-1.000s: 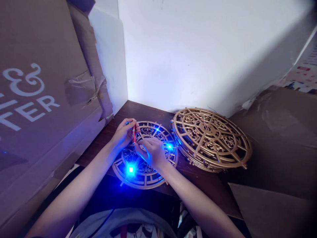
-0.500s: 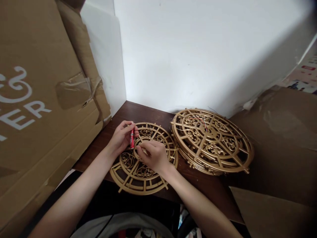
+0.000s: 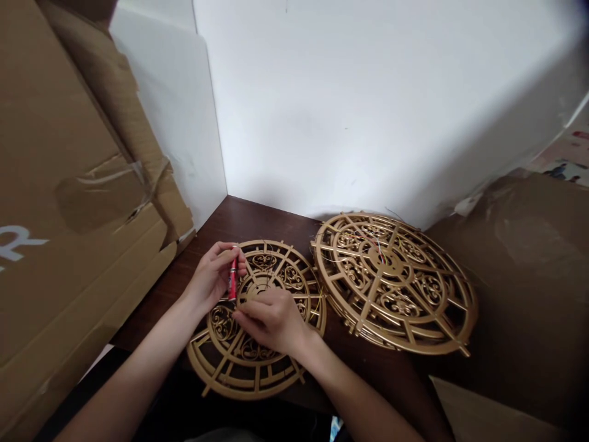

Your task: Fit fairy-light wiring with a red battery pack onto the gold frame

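A red tube-like object (image 3: 232, 283) stands upright between the fingers of my left hand (image 3: 212, 274). Just below its lower end, my right hand (image 3: 271, 319) has its thumb and fingertips pinched together over a round gold lattice disc (image 3: 257, 393); anything between those fingertips is too small to make out. The disc has scrollwork panels and lies flat on the dark brown table (image 3: 257, 215), partly covered by both hands. Thin wires stick up near its top and right rim.
Several more gold discs (image 3: 391, 276) are stacked to the right, with thin coloured wires on top. A large cardboard box (image 3: 92, 233) rises at the left, more cardboard (image 3: 529, 282) at the right. Behind stands a white panel (image 3: 359, 110).
The view has shifted, so the table and discs appear larger and lower. My right fingertips have moved down, from beside the red object's lower part to below its end.
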A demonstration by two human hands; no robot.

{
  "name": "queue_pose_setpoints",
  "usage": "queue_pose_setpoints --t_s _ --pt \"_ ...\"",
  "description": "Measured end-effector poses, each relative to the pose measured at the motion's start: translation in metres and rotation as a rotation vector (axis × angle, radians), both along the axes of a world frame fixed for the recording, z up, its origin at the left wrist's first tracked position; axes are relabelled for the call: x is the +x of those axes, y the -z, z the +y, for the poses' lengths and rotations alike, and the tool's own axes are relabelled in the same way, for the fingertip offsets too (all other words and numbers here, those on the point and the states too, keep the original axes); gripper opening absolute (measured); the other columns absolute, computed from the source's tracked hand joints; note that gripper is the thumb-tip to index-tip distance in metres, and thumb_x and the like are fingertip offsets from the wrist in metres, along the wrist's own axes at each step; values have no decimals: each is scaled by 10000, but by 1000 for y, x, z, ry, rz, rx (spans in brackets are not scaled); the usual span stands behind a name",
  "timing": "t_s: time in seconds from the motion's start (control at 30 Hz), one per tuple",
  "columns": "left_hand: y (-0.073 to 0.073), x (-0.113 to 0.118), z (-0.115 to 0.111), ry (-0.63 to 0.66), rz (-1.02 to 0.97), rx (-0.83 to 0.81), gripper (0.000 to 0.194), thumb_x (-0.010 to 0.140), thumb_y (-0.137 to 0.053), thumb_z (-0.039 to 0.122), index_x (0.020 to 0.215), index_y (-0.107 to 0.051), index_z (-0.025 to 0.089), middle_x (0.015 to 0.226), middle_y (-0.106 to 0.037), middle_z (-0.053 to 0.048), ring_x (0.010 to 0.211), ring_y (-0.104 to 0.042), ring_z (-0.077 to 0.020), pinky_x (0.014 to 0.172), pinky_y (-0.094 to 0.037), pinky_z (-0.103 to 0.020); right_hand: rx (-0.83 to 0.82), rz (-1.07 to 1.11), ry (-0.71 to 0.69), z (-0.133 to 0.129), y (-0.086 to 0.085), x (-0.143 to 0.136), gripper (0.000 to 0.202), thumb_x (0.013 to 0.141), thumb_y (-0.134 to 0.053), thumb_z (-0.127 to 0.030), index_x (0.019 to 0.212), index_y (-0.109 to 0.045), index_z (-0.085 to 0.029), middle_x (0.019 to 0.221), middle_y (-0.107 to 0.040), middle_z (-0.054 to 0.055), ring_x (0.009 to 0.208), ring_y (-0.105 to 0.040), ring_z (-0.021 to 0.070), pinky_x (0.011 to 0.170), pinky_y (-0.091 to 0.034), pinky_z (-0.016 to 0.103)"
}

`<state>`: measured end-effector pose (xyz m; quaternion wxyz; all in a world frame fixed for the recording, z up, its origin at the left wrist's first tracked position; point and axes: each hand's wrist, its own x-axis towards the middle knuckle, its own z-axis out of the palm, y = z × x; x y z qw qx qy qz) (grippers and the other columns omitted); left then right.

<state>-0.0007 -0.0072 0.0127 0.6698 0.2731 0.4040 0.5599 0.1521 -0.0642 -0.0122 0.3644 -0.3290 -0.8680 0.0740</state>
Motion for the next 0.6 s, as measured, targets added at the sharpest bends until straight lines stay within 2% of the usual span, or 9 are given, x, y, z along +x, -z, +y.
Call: queue_pose_setpoints --t_s 0.07,0.13,0.33,0.6 --pt "0 1 0 -5 12 -16 129 766 -631 53 826 -562 144 645 -653 -18 496 -615 -95 485 -549 -175 52 -25 -26 1 2 -4 354 943 -485 -332 638 -595 -189 562 -574 -19 512 -474 94 546 -305 251" --pt "-1 2 0 -3 26 -30 124 778 -607 40 825 -559 143 638 -652 -20 493 -616 -96 486 -551 -173 69 -46 8 3 4 -8 382 941 -483 -350 611 -585 -185 552 -577 -22 505 -481 94 537 -293 254" --pt "-5 6 2 2 51 -58 142 785 -565 10 814 -549 148 626 -650 -21 478 -611 -92 469 -545 -162 58 -78 78 8 6 -12 353 901 -512 -340 590 -587 -190 561 -607 -24 512 -511 95 536 -297 255" --pt "-2 5 4 11 71 -48 146 785 -561 5 825 -557 145 641 -661 -27 480 -619 -93 472 -551 -165 42 1 162 10 12 -12 334 882 -510 -318 576 -569 -197 548 -612 -38 515 -534 97 552 -327 254"
